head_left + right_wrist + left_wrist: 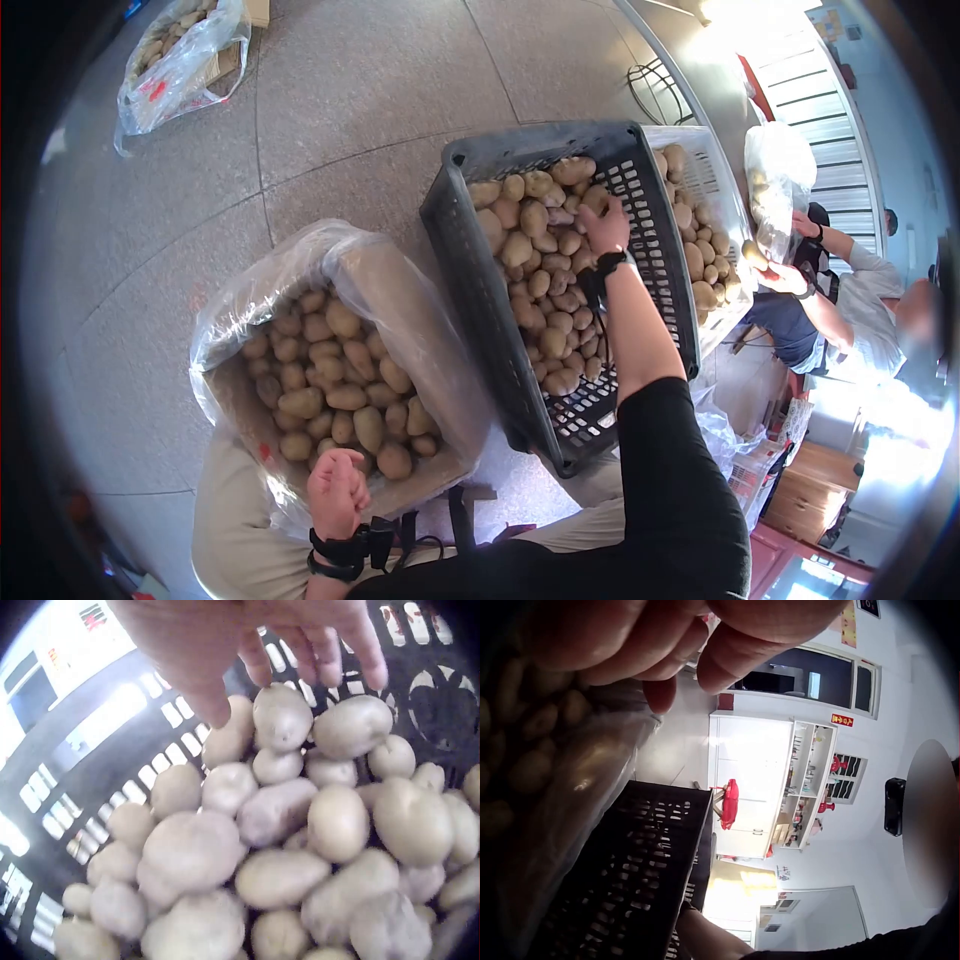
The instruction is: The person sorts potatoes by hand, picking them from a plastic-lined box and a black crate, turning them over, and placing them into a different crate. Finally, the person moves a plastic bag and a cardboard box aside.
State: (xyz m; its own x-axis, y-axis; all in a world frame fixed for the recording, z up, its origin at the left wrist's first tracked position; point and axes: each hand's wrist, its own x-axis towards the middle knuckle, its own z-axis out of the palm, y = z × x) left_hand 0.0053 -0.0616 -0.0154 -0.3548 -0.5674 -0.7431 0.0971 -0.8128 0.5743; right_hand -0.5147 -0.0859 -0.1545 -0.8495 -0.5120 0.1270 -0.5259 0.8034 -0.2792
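My right hand (606, 228) reaches into a black plastic crate (462, 300) heaped with potatoes (545, 250). In the right wrist view its fingers are spread, with the fingertips (375, 675) right at the topmost potatoes, and the thumb sits by a potato (229, 731) on the left. Nothing is gripped in it. My left hand (338, 490) hovers over the near edge of a clear plastic bag (400, 300) filled with potatoes (345, 398). Its fingers curl loosely around nothing, as the left wrist view shows too.
A white crate (735, 170) of potatoes stands right of the black one. Another person (840, 310) beside it holds a potato (754, 256) and a plastic bag (780, 170). A further bag of potatoes (160, 90) lies on the tiled floor (350, 80) at the far left.
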